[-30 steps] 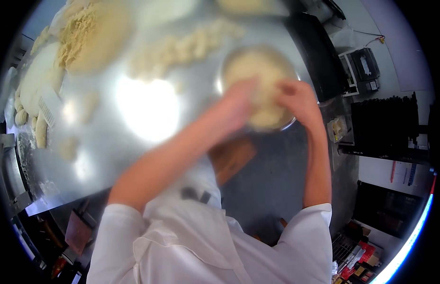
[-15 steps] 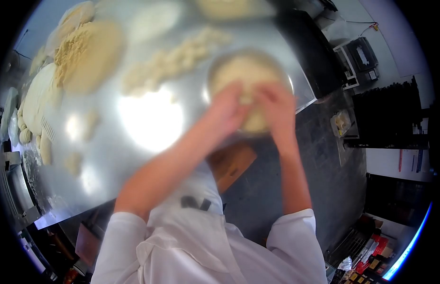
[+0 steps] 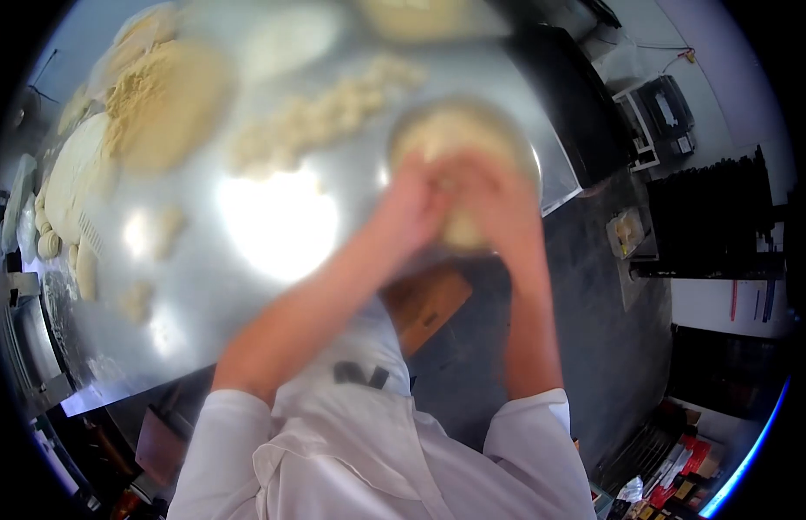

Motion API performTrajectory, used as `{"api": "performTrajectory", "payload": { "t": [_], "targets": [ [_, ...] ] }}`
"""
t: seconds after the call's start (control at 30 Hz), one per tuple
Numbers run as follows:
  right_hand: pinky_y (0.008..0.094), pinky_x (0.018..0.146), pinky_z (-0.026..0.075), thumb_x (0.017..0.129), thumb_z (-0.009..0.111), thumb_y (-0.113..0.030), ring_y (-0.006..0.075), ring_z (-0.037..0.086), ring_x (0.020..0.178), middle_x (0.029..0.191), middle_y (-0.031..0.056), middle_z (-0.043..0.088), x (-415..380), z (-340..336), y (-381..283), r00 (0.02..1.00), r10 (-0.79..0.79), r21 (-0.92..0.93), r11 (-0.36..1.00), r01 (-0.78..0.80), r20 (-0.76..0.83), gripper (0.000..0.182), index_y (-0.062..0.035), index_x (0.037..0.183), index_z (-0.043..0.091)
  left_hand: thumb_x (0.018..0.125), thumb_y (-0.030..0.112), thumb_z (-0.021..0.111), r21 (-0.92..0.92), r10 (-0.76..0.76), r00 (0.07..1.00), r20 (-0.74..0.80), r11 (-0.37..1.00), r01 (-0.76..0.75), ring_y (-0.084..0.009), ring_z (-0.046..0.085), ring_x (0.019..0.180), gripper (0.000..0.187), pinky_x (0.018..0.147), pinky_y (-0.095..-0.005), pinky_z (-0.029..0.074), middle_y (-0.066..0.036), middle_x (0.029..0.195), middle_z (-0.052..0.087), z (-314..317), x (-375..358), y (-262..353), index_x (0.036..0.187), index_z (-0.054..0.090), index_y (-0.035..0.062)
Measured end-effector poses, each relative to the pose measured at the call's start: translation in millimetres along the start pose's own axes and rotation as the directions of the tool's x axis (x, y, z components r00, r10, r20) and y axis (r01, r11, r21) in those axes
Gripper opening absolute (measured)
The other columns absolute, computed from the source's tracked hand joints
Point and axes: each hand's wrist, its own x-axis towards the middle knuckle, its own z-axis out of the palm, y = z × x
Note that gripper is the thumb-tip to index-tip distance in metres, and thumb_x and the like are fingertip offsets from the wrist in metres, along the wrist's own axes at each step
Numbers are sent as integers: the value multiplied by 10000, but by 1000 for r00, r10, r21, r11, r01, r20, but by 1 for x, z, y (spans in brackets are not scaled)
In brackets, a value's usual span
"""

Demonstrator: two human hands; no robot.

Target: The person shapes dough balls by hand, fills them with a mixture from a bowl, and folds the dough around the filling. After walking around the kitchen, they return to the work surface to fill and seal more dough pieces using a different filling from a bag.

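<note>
A round metal bowl holding a pale yellowish filling sits at the table's right edge. Over it my left hand and my right hand are brought together, with curled fingers. In the blur between them, whatever they hold is too hidden to name. To the left of the bowl, a band of small pale dough pieces lies on the shiny metal table.
A round tan board or mound with crumbly yellow stuff is at the upper left, beside white dough. A black box-like object stands beyond the bowl. A wooden stool is below the table edge.
My hands have closed in on each other over the bowl, and the pale piece seen between them before is now mostly hidden. The view has shifted slightly.
</note>
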Motion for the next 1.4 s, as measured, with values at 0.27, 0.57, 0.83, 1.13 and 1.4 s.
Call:
{"api": "performTrajectory", "payload": {
  "t": [0.27, 0.57, 0.83, 1.13, 1.4],
  "targets": [
    [272, 839, 507, 836, 636, 59, 171, 613, 881, 1002, 72, 646, 7, -11, 38, 1000, 1, -327, 945, -6, -16, 397, -40, 1219, 667, 1014, 114, 520, 92, -11, 999, 41, 996, 7, -235, 543, 1244, 353, 1104, -430, 422, -134, 1327, 555, 1, -13, 24, 1350, 451, 31],
    [387, 1087, 403, 759, 811, -163, 335, 459, 1343, 1442, 210, 478, 3, 8, -4, 959, -109, -165, 974, 156, 262, 819, -54, 1462, 406, 997, 137, 579, 395, -103, 994, 26, 915, 84, -164, 615, 1076, 282, 983, -305, 481, -82, 1155, 647, -12, -26, 27, 1240, 540, -1],
    [393, 953, 496, 760, 759, -91, 354, 603, 1133, 1241, 175, 610, 8, 22, -5, 912, -305, -267, 887, 376, 273, 572, -52, 1271, 506, 986, 137, 573, 646, -83, 996, -33, 759, 84, -185, 664, 934, 223, 861, -319, 531, -95, 1043, 649, 8, -39, 40, 1145, 568, -20],
    [374, 1007, 463, 869, 735, -217, 312, 564, 1253, 1369, 245, 546, -11, 57, -45, 904, -190, 115, 981, 157, 383, 736, -54, 1473, 346, 1043, 253, 497, 286, -324, 946, -31, 904, 319, -230, 663, 1052, 342, 994, -379, 526, -154, 1167, 624, -11, -85, 102, 1258, 514, -13],
    [396, 1015, 449, 786, 797, -215, 359, 530, 1258, 1345, 214, 552, -29, 123, -48, 844, -336, -19, 926, 378, 418, 726, -34, 1402, 458, 997, 244, 592, 327, 31, 992, -126, 945, 12, -214, 663, 1006, 332, 898, -359, 534, -125, 1134, 655, -44, -138, 115, 1211, 548, -5]
  ]
}}
